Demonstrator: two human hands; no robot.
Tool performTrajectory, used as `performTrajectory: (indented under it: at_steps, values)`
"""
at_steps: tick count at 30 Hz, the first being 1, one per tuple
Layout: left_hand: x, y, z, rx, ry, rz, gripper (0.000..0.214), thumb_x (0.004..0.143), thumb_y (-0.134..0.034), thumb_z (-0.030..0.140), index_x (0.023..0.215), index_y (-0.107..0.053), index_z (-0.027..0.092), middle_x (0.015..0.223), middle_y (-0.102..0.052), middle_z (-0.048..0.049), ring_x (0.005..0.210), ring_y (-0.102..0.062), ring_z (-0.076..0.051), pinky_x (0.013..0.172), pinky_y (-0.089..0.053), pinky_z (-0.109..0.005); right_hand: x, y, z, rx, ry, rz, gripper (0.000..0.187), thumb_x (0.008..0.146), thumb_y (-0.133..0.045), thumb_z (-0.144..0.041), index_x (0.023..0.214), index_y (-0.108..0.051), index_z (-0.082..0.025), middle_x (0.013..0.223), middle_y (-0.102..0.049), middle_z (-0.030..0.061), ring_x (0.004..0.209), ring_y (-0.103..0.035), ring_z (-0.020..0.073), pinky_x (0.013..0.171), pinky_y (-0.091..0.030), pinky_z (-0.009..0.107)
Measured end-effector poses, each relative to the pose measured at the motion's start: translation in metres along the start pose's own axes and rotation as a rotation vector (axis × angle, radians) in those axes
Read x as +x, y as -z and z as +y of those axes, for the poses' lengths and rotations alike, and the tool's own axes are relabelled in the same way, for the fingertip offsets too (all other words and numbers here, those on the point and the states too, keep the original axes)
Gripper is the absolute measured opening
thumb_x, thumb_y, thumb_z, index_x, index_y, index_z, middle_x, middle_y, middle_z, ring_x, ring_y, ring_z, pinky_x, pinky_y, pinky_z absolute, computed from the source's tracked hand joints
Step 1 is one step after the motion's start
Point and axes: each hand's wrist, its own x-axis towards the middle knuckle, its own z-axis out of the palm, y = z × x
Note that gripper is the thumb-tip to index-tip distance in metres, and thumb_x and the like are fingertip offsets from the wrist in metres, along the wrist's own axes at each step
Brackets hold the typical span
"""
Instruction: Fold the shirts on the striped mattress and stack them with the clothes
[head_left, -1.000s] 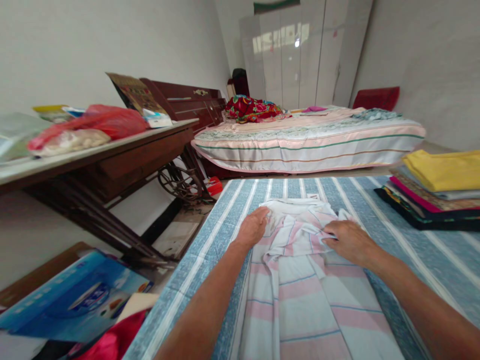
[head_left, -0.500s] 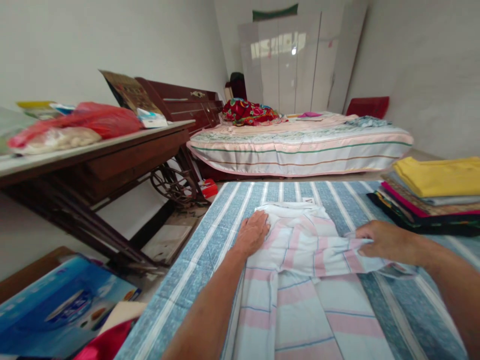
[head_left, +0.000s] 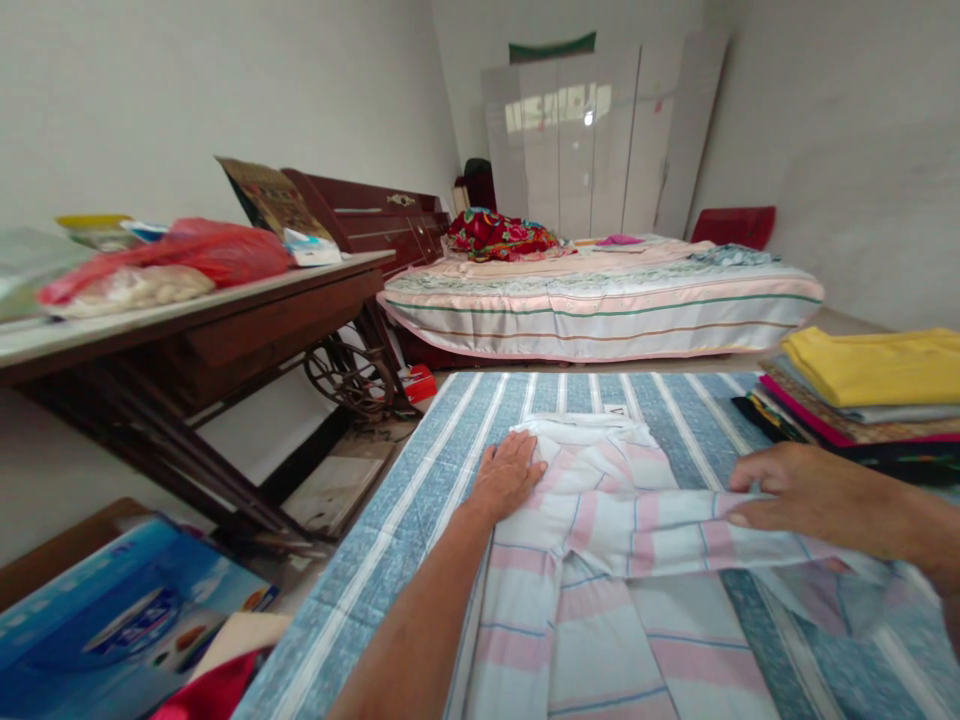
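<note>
Right grip [head_left: 787, 490] clamped on sleeve [head_left: 660, 525], now pulled out to 3 o'clock; your left grip [head_left: 510, 475], spread flat, pins shirt [head_left: 600, 630].

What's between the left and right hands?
Head view: only the striped shirt, its pink-and-white sleeve spread flat on the blue sheet, running from under the left hand to the right hand that grips it.

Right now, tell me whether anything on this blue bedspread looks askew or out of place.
Only the striped garment: one side is stretched out sideways in the right hand, while the left hand lies flat near the collar. The folded stack at the right looks tidy; nothing looks spilled or torn.
</note>
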Motion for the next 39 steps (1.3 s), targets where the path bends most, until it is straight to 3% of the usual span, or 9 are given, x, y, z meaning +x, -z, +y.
performTrajectory:
  at_steps: [3, 9, 13, 16, 21, 24, 28, 39]
  values:
    - [0.0, 0.001, 0.001, -0.018, 0.006, -0.003, 0.05, 0.092, -0.033, 0.043, 0.135, -0.037, 0.019, 0.146, -0.034, -0.0103, 0.136, -0.025, -0.027, 0.106, -0.026, -0.052, 0.005, -0.008, -0.017, -0.072, 0.005, -0.057, 0.029, 0.069, -0.062, -0.042, 0.089, -0.069, -0.023, 0.07, -0.067, 0.0032, 0.064, -0.061, 0.0199, 0.057, -0.041, 0.028]
    - [-0.001, 0.005, 0.003, -0.061, 0.003, -0.038, 0.053, 0.092, -0.031, 0.047, 0.138, -0.034, 0.022, 0.148, -0.029, -0.0091, 0.137, -0.022, -0.027, 0.107, -0.022, -0.053, 0.027, -0.053, -0.054, -0.301, -0.007, 0.096, 0.036, 0.085, -0.045, -0.041, 0.107, -0.063, -0.019, 0.091, -0.069, 0.0111, 0.086, -0.064, 0.0272, 0.068, -0.042, 0.034]
    - [0.001, 0.005, 0.003, -0.089, -0.008, -0.048, 0.052, 0.092, -0.031, 0.048, 0.138, -0.036, 0.025, 0.149, -0.029, -0.0073, 0.137, -0.022, -0.027, 0.108, -0.02, -0.052, 0.038, -0.091, -0.069, -0.36, 0.047, 0.157, 0.034, 0.09, -0.039, -0.036, 0.088, -0.067, -0.016, 0.089, -0.066, 0.0124, 0.087, -0.062, 0.0266, 0.07, -0.043, 0.034]
    - [0.003, 0.003, 0.0, -0.122, -0.022, -0.007, 0.049, 0.092, -0.033, 0.046, 0.135, -0.04, 0.024, 0.146, -0.035, -0.0069, 0.136, -0.025, -0.027, 0.108, -0.022, -0.051, 0.041, -0.107, -0.07, -0.405, 0.071, 0.241, 0.029, 0.089, -0.044, -0.033, 0.08, -0.066, -0.017, 0.086, -0.064, 0.0116, 0.089, -0.06, 0.0263, 0.073, -0.044, 0.034]
    - [0.007, 0.001, -0.007, -0.209, 0.005, 0.092, 0.041, 0.092, -0.033, 0.031, 0.13, -0.045, 0.019, 0.138, -0.046, -0.0077, 0.129, -0.038, -0.02, 0.107, -0.028, -0.04, 0.042, -0.107, -0.069, -0.344, 0.118, 0.285, 0.023, 0.085, -0.043, -0.018, 0.071, -0.061, -0.019, 0.083, -0.064, 0.0068, 0.083, -0.06, 0.0208, 0.071, -0.041, 0.029]
    - [0.006, 0.002, -0.009, -0.204, -0.002, 0.099, 0.04, 0.091, -0.035, 0.026, 0.129, -0.046, 0.018, 0.138, -0.047, -0.0076, 0.129, -0.038, -0.018, 0.108, -0.029, -0.036, 0.041, -0.096, -0.067, -0.207, 0.04, 0.295, 0.02, 0.084, -0.044, -0.022, 0.07, -0.059, -0.021, 0.075, -0.064, 0.0028, 0.072, -0.06, 0.0184, 0.062, -0.039, 0.027]
    - [0.004, 0.005, -0.002, -0.178, -0.02, 0.08, 0.041, 0.092, -0.034, 0.027, 0.13, -0.044, 0.016, 0.14, -0.044, -0.0094, 0.132, -0.034, -0.019, 0.108, -0.027, -0.039, 0.043, -0.084, -0.058, -0.031, -0.014, 0.264, 0.022, 0.084, -0.044, -0.03, 0.067, -0.055, -0.022, 0.062, -0.061, -0.0015, 0.062, -0.058, 0.016, 0.058, -0.037, 0.025]
    - [0.001, 0.011, 0.01, -0.063, 0.029, 0.046, 0.04, 0.093, -0.033, 0.03, 0.13, -0.043, 0.021, 0.144, -0.038, -0.008, 0.135, -0.028, -0.022, 0.109, -0.023, -0.049, 0.053, -0.102, -0.049, -0.184, -0.096, 0.126, 0.021, 0.083, -0.045, -0.026, 0.072, -0.062, -0.02, 0.073, -0.067, 0.0055, 0.07, -0.06, 0.0188, 0.056, -0.033, 0.025]
